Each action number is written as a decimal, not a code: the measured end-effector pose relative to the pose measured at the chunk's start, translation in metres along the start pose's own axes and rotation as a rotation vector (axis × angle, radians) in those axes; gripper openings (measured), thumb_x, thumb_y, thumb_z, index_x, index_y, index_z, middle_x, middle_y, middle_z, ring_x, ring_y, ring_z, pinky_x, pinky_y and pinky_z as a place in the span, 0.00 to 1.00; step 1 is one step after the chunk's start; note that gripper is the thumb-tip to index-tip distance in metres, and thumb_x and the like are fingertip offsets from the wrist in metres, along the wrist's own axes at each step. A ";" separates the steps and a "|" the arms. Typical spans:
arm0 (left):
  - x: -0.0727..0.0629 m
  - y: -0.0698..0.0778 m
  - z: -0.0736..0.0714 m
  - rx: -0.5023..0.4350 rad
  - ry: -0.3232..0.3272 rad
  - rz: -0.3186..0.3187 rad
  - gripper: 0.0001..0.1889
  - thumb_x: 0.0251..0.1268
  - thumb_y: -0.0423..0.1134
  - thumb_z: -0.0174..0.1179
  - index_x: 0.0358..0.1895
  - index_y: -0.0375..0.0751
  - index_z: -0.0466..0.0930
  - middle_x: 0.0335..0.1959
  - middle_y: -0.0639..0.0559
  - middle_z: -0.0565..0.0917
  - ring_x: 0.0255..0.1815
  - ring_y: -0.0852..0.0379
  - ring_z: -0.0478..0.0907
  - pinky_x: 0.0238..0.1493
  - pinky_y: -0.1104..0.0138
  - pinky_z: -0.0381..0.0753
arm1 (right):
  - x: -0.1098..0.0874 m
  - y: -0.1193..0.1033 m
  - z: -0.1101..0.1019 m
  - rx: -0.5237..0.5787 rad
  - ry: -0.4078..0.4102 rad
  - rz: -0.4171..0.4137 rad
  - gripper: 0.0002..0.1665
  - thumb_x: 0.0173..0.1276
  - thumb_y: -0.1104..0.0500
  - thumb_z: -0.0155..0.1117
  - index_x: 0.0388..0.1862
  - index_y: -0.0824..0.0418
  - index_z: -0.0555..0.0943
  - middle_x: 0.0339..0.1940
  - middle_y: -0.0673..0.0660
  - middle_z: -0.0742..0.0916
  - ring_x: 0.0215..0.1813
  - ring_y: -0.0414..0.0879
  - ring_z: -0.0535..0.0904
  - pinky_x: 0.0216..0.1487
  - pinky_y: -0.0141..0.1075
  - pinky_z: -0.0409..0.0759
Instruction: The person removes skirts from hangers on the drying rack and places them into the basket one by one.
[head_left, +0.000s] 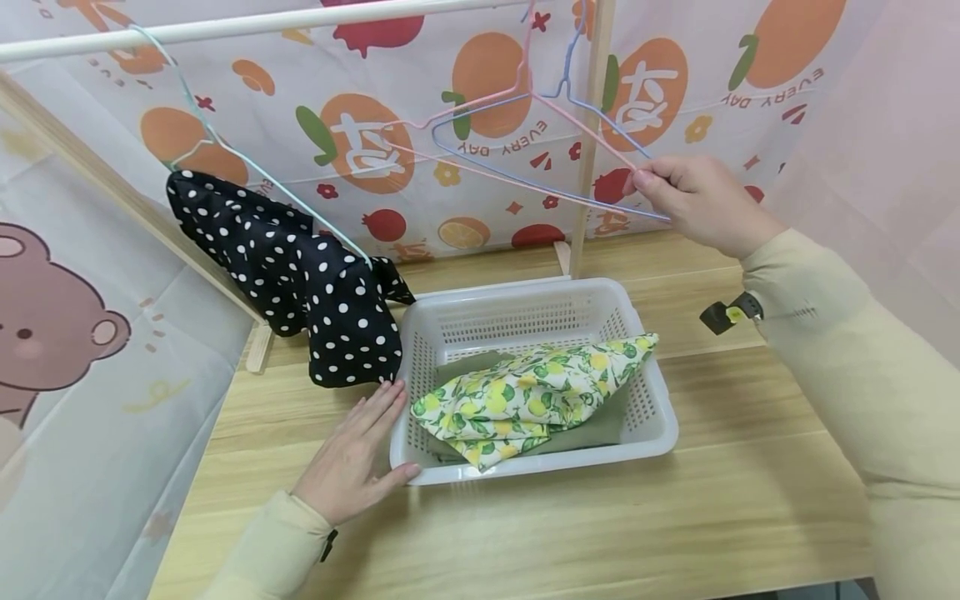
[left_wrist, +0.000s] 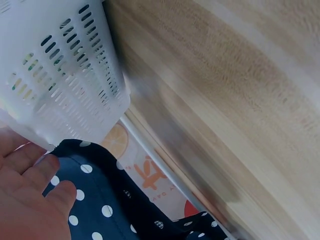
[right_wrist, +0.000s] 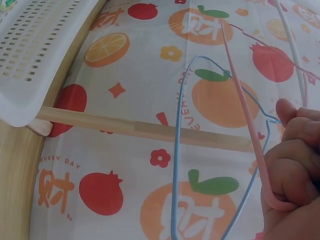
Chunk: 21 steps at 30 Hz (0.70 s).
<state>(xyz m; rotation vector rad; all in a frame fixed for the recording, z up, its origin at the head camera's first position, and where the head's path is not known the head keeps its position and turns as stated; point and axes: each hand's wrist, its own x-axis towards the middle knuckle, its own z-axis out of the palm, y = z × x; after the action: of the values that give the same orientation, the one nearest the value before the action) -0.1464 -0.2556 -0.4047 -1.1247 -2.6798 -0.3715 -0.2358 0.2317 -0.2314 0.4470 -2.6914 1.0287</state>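
Note:
My right hand (head_left: 701, 200) pinches the right end of a pink hanger (head_left: 480, 104); in the right wrist view its fingers curl round the pink wire. Close behind it hangs a blue hanger (head_left: 487, 171). My left hand (head_left: 356, 458), fingers straight, rests on the left rim of a white slotted basket (head_left: 660, 425). Inside the basket a lemon-print cloth (head_left: 540, 387) lies on a folded olive-green cloth (head_left: 592, 429). Black polka-dot clothing (head_left: 292, 267) hangs from a mint-green hanger (head_left: 292, 192), its lower edge beside my left fingertips.
A white rod (head_left: 247, 27) crosses the top, carried by wooden posts (head_left: 592, 125). The wooden table (head_left: 600, 533) extends in front of the basket. Fruit-print cloth (head_left: 465, 225) backs the scene, and a bear-print sheet (head_left: 67, 400) stands at the left.

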 end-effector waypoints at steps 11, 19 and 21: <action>-0.001 0.000 0.001 -0.004 -0.004 -0.011 0.48 0.56 0.63 0.62 0.72 0.34 0.58 0.75 0.43 0.56 0.74 0.42 0.55 0.75 0.58 0.44 | 0.016 0.006 0.005 0.065 -0.015 0.066 0.20 0.75 0.44 0.49 0.47 0.55 0.82 0.17 0.56 0.69 0.18 0.46 0.61 0.17 0.35 0.58; 0.000 0.001 0.001 0.001 -0.003 -0.013 0.49 0.54 0.61 0.65 0.72 0.34 0.58 0.75 0.43 0.56 0.73 0.41 0.56 0.75 0.58 0.44 | 0.021 0.006 0.010 0.059 -0.042 0.090 0.20 0.75 0.46 0.51 0.47 0.58 0.82 0.21 0.57 0.70 0.21 0.46 0.62 0.19 0.34 0.60; 0.000 0.001 0.001 -0.002 -0.003 -0.013 0.49 0.53 0.61 0.65 0.72 0.34 0.58 0.75 0.43 0.56 0.73 0.41 0.56 0.75 0.58 0.44 | 0.021 0.007 0.012 0.057 -0.049 0.101 0.20 0.75 0.46 0.51 0.47 0.58 0.82 0.20 0.56 0.70 0.21 0.46 0.62 0.18 0.34 0.59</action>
<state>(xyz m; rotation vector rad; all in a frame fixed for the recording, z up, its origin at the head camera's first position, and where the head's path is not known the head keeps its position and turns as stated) -0.1453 -0.2546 -0.4053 -1.1092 -2.6912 -0.3756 -0.2589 0.2244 -0.2373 0.3544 -2.7590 1.1383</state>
